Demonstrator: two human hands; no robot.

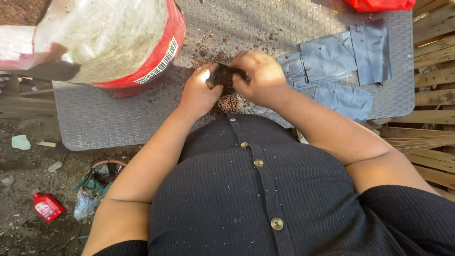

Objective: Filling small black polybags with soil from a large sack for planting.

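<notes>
Both hands, left hand and right hand, pinch a small dark bag of soil above the grey worktop, near the pile of soil. The bag looks thin, floppy and light; gripping its rim seems best.

left hand curled, fingers closed | right hand curled, knuckles up | both forearms converge, hands touching
</notes>
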